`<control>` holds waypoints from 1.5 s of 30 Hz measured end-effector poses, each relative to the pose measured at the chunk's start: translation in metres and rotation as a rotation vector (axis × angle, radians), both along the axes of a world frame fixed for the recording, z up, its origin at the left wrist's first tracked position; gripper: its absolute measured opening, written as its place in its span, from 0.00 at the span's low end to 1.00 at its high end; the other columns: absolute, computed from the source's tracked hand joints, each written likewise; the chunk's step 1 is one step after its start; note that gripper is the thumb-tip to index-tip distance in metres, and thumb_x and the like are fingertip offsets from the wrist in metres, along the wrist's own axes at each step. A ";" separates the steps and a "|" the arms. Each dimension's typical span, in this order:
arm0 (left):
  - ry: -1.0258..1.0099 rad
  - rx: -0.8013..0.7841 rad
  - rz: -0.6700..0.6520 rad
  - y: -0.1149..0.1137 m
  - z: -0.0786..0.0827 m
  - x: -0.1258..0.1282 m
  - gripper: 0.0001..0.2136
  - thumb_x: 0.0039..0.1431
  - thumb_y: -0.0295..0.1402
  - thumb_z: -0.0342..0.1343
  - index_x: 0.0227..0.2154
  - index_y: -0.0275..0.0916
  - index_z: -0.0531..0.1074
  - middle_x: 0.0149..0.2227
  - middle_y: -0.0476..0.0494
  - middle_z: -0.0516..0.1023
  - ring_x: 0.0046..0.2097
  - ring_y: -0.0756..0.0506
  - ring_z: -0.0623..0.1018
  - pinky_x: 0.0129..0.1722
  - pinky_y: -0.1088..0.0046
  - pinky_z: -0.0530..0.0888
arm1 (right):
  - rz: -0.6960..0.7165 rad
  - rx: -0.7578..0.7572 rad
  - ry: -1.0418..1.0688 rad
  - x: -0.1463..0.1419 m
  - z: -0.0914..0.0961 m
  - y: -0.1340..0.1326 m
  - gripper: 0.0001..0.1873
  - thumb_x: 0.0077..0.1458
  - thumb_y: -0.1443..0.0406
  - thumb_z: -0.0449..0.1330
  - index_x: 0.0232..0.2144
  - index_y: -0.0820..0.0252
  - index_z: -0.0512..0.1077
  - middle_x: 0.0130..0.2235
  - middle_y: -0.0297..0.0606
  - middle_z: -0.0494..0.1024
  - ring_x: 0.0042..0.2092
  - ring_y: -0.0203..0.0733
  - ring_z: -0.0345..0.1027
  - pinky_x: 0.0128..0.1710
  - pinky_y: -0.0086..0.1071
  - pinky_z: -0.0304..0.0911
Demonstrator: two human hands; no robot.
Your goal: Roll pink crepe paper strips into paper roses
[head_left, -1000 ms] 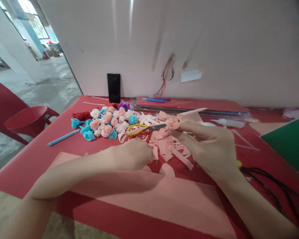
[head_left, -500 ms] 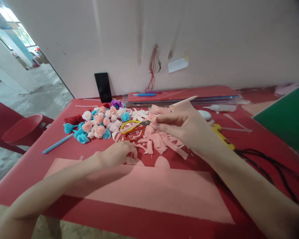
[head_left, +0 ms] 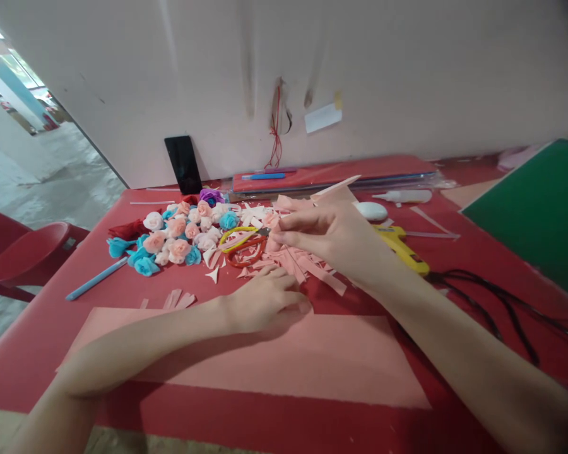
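My right hand point(head_left: 348, 243) is raised over the pile of pink scraps point(head_left: 303, 261), its thumb and fingers pinched on a small pink crepe-paper piece point(head_left: 274, 238) whose shape I cannot fully make out. Behind that hand, a folded pink paper point(head_left: 336, 191) sticks up. My left hand point(head_left: 267, 301) lies low at the upper edge of a long pink paper sheet point(head_left: 350, 353), its curled fingers over a pink paper petal point(head_left: 311, 309), mostly hidden. Scissors with yellow and orange handles point(head_left: 246, 249) rest just left of my right fingertips.
Several paper roses point(head_left: 177, 230) are heaped at left near a blue pen point(head_left: 97, 279). A black phone point(head_left: 183, 164) leans on the wall. A yellow glue gun point(head_left: 404, 251), its black cable point(head_left: 492, 296), a white bottle point(head_left: 409, 196) and a green board point(head_left: 539, 208) are at right.
My left hand has moved right along the sheet's edge to the second petal, uncovering thin pink strips at left. My right hand keeps its pinch. The whole view has shifted slightly.
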State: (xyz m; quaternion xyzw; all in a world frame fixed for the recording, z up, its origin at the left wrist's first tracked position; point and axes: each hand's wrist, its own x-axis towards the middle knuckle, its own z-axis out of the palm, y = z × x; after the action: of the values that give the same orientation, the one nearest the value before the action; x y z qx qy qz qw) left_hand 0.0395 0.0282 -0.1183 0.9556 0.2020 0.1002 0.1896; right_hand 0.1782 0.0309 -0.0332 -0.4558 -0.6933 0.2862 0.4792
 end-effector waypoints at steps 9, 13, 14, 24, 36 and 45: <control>-0.008 -0.054 0.059 0.002 0.000 0.005 0.06 0.54 0.28 0.51 0.33 0.37 0.73 0.34 0.45 0.75 0.40 0.46 0.71 0.45 0.69 0.63 | 0.025 -0.024 -0.081 -0.002 0.002 -0.001 0.11 0.46 0.72 0.61 0.15 0.58 0.73 0.21 0.29 0.77 0.28 0.38 0.71 0.32 0.35 0.65; -0.025 -0.043 0.098 -0.001 0.000 0.004 0.07 0.55 0.27 0.48 0.33 0.37 0.70 0.37 0.44 0.75 0.42 0.45 0.71 0.48 0.66 0.62 | 0.070 -0.176 -0.124 -0.001 0.003 -0.003 0.14 0.47 0.72 0.60 0.12 0.59 0.69 0.16 0.28 0.72 0.22 0.33 0.65 0.25 0.31 0.62; -0.025 -0.044 0.095 -0.001 0.000 0.003 0.06 0.54 0.27 0.48 0.33 0.37 0.70 0.36 0.44 0.75 0.41 0.45 0.71 0.47 0.66 0.63 | 0.074 -0.214 -0.114 -0.001 0.002 -0.004 0.14 0.46 0.73 0.60 0.12 0.59 0.69 0.16 0.28 0.72 0.21 0.33 0.65 0.23 0.30 0.61; -0.083 -0.052 0.013 -0.004 0.001 -0.009 0.08 0.55 0.26 0.51 0.33 0.40 0.74 0.38 0.45 0.76 0.42 0.47 0.72 0.47 0.70 0.64 | -0.016 -0.171 -0.001 -0.001 -0.017 -0.019 0.07 0.45 0.71 0.58 0.20 0.59 0.74 0.26 0.36 0.80 0.29 0.39 0.73 0.29 0.30 0.67; -0.160 0.111 -0.031 -0.008 -0.010 -0.019 0.09 0.62 0.33 0.48 0.37 0.41 0.73 0.42 0.46 0.77 0.44 0.46 0.69 0.52 0.64 0.59 | -0.037 -0.239 0.152 0.000 -0.046 -0.016 0.07 0.44 0.63 0.58 0.19 0.58 0.72 0.24 0.34 0.77 0.29 0.39 0.71 0.29 0.32 0.66; -0.139 0.030 0.067 -0.010 -0.009 -0.017 0.07 0.58 0.28 0.51 0.37 0.36 0.73 0.42 0.44 0.76 0.44 0.45 0.71 0.52 0.64 0.60 | -0.037 -0.300 0.221 0.001 -0.042 -0.017 0.04 0.40 0.64 0.61 0.19 0.58 0.73 0.25 0.33 0.78 0.31 0.41 0.72 0.34 0.33 0.67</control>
State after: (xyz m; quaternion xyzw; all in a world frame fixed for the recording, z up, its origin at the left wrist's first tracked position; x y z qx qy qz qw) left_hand 0.0221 0.0185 -0.1269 0.9417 0.2190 0.1757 0.1855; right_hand 0.1790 0.0143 -0.0751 -0.5007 -0.5776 0.4258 0.4842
